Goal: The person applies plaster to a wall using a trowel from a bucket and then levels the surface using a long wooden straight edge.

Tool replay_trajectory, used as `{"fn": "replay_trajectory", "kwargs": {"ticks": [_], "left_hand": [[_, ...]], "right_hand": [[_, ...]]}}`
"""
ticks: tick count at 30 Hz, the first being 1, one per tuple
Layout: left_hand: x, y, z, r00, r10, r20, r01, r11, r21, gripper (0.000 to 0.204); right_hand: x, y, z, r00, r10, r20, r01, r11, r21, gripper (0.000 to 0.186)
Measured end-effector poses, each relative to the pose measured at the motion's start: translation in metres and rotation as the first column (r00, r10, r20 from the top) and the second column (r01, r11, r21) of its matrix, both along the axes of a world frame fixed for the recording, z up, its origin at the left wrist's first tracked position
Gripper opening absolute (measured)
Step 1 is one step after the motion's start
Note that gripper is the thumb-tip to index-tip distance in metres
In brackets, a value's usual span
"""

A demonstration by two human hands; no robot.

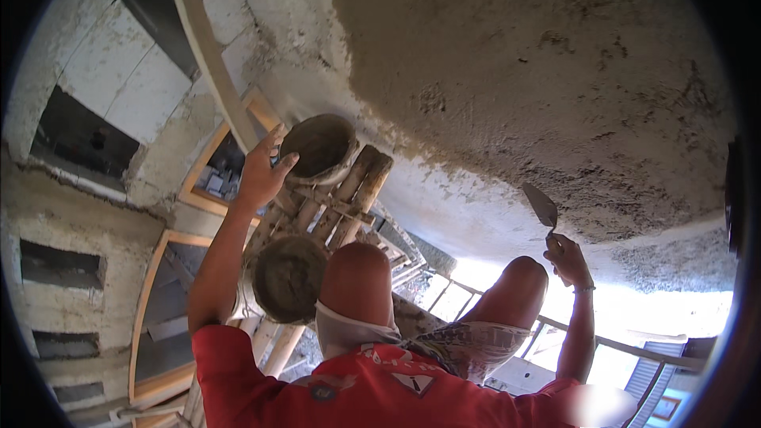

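Note:
My right hand [567,260] is closed round the handle of a pointed trowel [541,204]. Its blade is tilted up, near the edge of the rough, damp mortar [491,87] on the wall. My left hand [263,170] is raised with thumb and fingers apart, beside the rim of a round bucket [317,147] coated with grey mortar. A wooden pole [208,47] runs down behind that hand; whether they touch I cannot tell. Nearer to me, a second mortar-smeared bucket [289,277] stands left of my bent knees.
The buckets rest on a scaffold platform of wooden poles [349,198]. Paler wall surface [420,182] borders the darker mortar. At the left are orange-brown wooden window frames [151,309] and dark block openings [83,139]. A railing [618,345] and bright daylight lie at the lower right.

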State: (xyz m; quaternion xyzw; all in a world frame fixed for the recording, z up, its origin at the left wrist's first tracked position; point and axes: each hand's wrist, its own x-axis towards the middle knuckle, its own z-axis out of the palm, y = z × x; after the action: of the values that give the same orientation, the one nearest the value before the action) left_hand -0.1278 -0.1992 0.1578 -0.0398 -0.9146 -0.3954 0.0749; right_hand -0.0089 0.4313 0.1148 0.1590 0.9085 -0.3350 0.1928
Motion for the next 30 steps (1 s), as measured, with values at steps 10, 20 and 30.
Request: {"fn": "replay_trajectory", "kwargs": {"ticks": [10, 20, 30], "left_hand": [[0.220, -0.057, -0.047, 0.563, 0.819, -0.112, -0.769, 0.568, 0.293, 0.044], [0.383, -0.029, -0.149, -0.039, 0.804, 0.593, -0.913, -0.270, 0.306, 0.045], [0.352, -0.065, -0.189, -0.021, 0.741, 0.671, -0.891, -0.318, 0.324, 0.061]], "right_hand": [[0.063, 0.047, -0.106, 0.995, 0.062, 0.075, -0.065, 0.997, 0.036, 0.025], [-0.039, -0.012, -0.086, 0.776, 0.593, 0.213, -0.616, 0.785, 0.060, 0.025], [-0.084, -0.109, -0.007, 0.772, 0.559, 0.303, -0.596, 0.802, 0.042, 0.038]]}}
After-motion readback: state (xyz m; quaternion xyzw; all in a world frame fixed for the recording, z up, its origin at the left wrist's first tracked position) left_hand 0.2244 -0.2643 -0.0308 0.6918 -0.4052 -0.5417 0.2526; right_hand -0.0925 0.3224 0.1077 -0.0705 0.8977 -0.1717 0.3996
